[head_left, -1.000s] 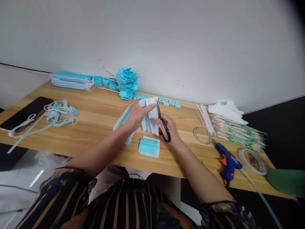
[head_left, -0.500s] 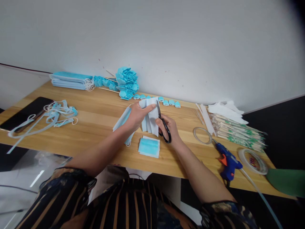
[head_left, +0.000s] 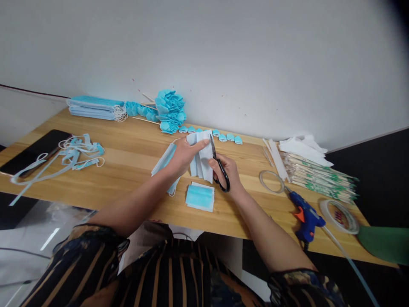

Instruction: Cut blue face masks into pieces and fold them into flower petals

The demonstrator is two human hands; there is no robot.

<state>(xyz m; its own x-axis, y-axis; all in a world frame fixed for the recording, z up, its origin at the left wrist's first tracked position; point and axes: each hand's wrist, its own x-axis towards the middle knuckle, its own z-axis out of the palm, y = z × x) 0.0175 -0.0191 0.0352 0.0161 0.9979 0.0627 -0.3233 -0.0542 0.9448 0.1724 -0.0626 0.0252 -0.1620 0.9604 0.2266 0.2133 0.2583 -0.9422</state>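
Where the left hand pinches: pleated face-mask sheet, held above the wooden table.
Right hand: curls around black-handled scissors, blades along the sheet's right edge.
Mask panels: lie overlapping, just nearer the body.

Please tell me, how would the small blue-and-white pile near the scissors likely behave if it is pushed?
The pile would probably shift unevenly, since its edges are misaligned. It looks thin and layered, so it is likely light and floppy. Lying flat on the table, it seems unlikely to roll or tip.
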